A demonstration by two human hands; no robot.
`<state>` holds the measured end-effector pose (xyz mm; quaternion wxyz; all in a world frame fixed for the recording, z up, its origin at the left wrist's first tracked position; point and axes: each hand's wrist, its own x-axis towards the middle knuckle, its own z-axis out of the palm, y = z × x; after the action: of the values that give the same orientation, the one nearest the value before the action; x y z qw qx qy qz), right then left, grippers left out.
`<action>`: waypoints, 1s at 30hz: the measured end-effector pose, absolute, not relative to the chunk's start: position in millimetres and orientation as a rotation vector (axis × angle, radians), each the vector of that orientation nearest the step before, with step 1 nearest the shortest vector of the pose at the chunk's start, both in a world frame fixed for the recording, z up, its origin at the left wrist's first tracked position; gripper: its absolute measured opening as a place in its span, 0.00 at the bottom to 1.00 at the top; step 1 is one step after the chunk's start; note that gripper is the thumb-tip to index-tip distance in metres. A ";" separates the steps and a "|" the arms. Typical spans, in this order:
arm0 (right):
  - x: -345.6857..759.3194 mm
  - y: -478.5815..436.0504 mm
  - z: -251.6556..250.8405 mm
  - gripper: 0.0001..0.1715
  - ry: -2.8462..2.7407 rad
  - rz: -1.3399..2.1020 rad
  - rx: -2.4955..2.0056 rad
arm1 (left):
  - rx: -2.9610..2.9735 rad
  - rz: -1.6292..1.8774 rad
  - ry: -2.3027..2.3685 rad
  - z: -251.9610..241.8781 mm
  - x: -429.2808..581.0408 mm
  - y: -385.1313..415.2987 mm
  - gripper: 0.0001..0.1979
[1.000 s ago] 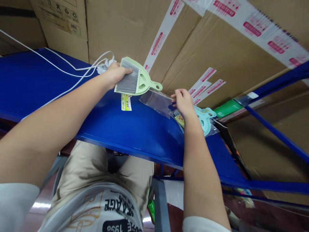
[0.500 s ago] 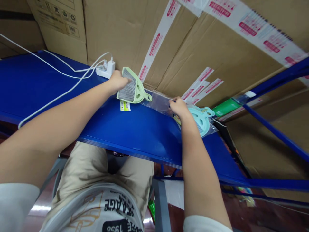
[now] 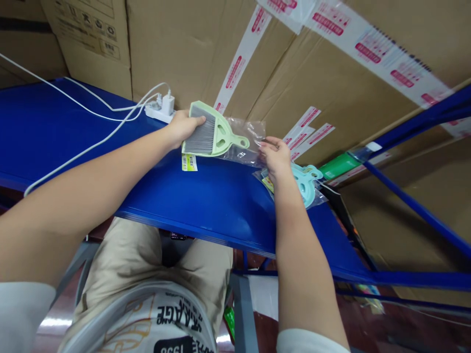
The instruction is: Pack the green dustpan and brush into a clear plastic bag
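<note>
My left hand (image 3: 183,128) grips a small light-green brush-and-dustpan set (image 3: 213,137) by its bristle end, above the blue shelf (image 3: 206,196). The set's handle points right, into a clear plastic bag (image 3: 247,142). My right hand (image 3: 274,156) pinches the bag's right side and holds it up off the shelf. A yellow-and-white label (image 3: 189,162) hangs under the green set. A light-blue dustpan set (image 3: 306,182) in its own clear bag lies on the shelf just right of my right hand.
Large taped cardboard boxes (image 3: 331,83) stand behind the shelf. A white power strip with a charger (image 3: 162,109) and white cables (image 3: 91,105) lie at the back left. A green packet (image 3: 340,165) sits at the right, near a blue frame bar (image 3: 415,206).
My right hand has lifted the clear bag off the shelf and raised it. The green set's handle has moved right, into the bag. The view has tilted slightly.
</note>
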<state>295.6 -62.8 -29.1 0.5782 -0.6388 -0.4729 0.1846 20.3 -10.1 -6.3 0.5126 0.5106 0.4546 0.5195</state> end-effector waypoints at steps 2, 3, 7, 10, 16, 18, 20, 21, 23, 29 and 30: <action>289.9 -64.5 -26.5 0.15 -1.122 0.410 -1.468 | 1.224 1.270 1.055 -7.6 20.8 -8.7 0.06; 286.3 -65.7 -25.1 0.13 -1.125 0.396 -1.463 | 1.221 1.274 1.037 -8.2 21.0 -8.0 0.06; 272.3 -70.5 -21.1 0.15 -1.159 0.352 -1.478 | 1.209 1.293 1.011 -7.9 21.3 -7.1 0.06; 265.7 -72.5 -20.7 0.16 -1.207 0.355 -1.473 | 1.209 1.296 1.020 -4.6 21.2 -9.2 0.07; 261.2 -76.6 -18.4 0.09 -1.186 0.441 -1.441 | 1.197 1.260 1.033 -1.7 20.0 -10.8 0.04; 260.5 -78.6 -16.7 0.07 -1.187 0.468 -1.433 | 1.185 1.273 1.016 -2.8 19.9 -9.5 0.06; 259.3 -80.4 -15.3 0.05 -1.174 0.501 -1.423 | 1.186 1.282 1.025 -4.0 19.8 -7.8 0.07; 258.5 -81.0 -14.8 0.04 -1.166 0.514 -1.421 | 1.189 1.284 1.035 -4.5 19.7 -7.0 0.07; 256.8 -81.9 -14.2 0.04 -1.160 0.539 -1.427 | 1.194 1.288 1.045 -5.5 19.4 -5.6 0.07; 255.8 -82.8 -14.0 0.03 -1.183 0.646 -1.472 | 1.261 1.259 1.094 -7.1 18.9 -5.4 0.07; 256.6 -82.8 -14.1 0.02 -1.190 0.656 -1.478 | 1.285 1.249 1.102 -7.4 18.9 -5.4 0.06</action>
<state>256.6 -82.8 -14.1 0.5372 -0.6209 -0.5000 0.2757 18.9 -5.4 -7.4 0.4959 0.5303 0.4549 0.5157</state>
